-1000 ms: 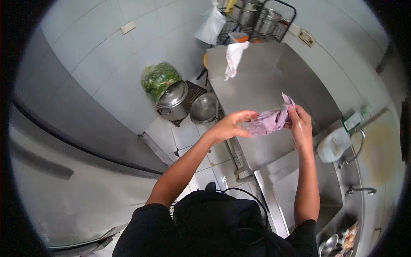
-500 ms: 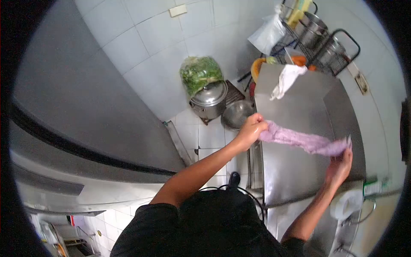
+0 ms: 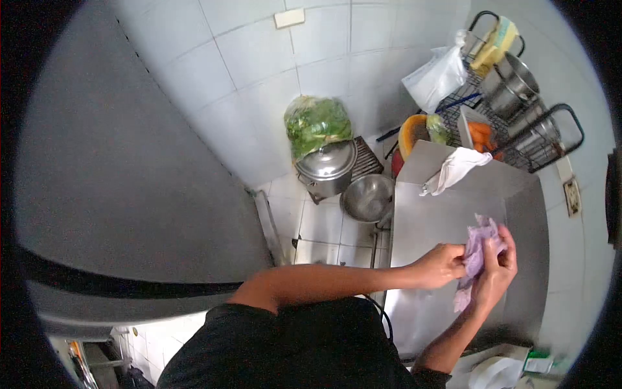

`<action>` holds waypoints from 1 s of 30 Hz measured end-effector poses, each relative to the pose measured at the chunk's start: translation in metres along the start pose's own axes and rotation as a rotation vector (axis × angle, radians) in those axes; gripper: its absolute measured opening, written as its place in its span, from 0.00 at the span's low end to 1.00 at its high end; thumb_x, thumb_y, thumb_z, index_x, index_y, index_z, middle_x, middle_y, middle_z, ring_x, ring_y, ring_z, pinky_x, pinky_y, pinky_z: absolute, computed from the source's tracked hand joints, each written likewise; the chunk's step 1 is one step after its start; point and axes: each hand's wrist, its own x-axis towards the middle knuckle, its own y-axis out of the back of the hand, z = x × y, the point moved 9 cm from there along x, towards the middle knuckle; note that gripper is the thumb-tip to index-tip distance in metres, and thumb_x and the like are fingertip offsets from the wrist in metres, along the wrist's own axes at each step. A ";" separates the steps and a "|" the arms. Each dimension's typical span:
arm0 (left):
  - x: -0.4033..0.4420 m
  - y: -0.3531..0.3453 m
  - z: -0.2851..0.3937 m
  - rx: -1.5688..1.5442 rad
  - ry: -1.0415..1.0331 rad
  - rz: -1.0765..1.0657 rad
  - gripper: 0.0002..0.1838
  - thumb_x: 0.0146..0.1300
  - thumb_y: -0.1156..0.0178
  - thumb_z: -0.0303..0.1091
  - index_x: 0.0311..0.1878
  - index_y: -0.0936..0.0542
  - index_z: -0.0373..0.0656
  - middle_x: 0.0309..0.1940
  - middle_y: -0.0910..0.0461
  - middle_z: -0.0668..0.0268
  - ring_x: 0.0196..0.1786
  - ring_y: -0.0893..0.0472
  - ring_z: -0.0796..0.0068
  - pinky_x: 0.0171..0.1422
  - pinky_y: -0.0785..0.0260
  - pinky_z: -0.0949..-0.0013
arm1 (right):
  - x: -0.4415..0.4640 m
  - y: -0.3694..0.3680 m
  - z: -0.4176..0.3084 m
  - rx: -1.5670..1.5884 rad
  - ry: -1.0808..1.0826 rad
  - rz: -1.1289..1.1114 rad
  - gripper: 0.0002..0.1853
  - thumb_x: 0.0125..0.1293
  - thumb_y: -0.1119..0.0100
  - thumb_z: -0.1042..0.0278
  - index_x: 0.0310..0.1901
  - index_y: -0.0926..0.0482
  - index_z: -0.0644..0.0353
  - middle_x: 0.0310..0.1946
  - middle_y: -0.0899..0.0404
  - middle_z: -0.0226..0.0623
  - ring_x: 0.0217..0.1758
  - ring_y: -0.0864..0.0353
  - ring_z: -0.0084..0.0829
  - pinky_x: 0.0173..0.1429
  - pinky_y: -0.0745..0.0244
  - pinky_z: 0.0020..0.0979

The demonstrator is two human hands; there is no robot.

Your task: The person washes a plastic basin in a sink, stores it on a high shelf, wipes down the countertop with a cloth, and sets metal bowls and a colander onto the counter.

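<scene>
A purple cloth (image 3: pixel 475 254) is bunched between my two hands above the stainless steel counter (image 3: pixel 414 227). My left hand (image 3: pixel 440 266) is closed on the cloth's left side, with the fingertips pinching it. My right hand (image 3: pixel 497 269) grips it from the right, thumb across the front and fingers behind. One loose end of the cloth sticks up over the hands and another hangs down beside the right wrist. Draped over the counter's raised back edge is a white cloth (image 3: pixel 457 170), apart from both hands.
A lidded steel pot (image 3: pixel 326 170), a bag of leafy greens (image 3: pixel 317 126) and a steel bowl (image 3: pixel 368 198) stand left of the counter. Behind it, a wire rack (image 3: pixel 518 139) holds pots (image 3: pixel 508 87) and carrots (image 3: pixel 481 136). A large grey appliance (image 3: pixel 175 214) stands at left.
The purple cloth was stretched lengthwise between my hands and is now gathered up. My left hand has come right, beside my right hand. The camera view has shifted.
</scene>
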 end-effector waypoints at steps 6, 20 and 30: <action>0.038 0.073 0.038 -0.081 -0.097 0.068 0.09 0.56 0.45 0.30 0.35 0.26 0.33 0.25 0.23 0.57 0.30 0.25 0.73 0.34 0.34 0.64 | 0.003 -0.026 0.102 0.563 -0.443 -0.386 0.30 0.68 0.42 0.58 0.66 0.38 0.64 0.59 0.30 0.40 0.60 0.29 0.33 0.66 0.37 0.38; 0.109 0.254 0.049 -0.042 -0.097 0.396 0.16 0.54 0.41 0.33 0.43 0.20 0.32 0.34 0.18 0.50 0.38 0.17 0.60 0.44 0.27 0.62 | 0.199 -0.120 0.057 -0.252 -0.117 -0.040 0.23 0.68 0.44 0.62 0.60 0.29 0.68 0.55 0.24 0.40 0.56 0.25 0.29 0.60 0.32 0.29; -0.044 0.481 -0.185 -0.021 0.624 0.716 0.18 0.61 0.40 0.35 0.51 0.23 0.35 0.37 0.20 0.63 0.35 0.21 0.76 0.38 0.27 0.73 | 0.157 -0.401 0.213 0.307 -0.484 -0.296 0.14 0.69 0.46 0.63 0.45 0.23 0.66 0.35 0.18 0.44 0.34 0.18 0.31 0.39 0.24 0.29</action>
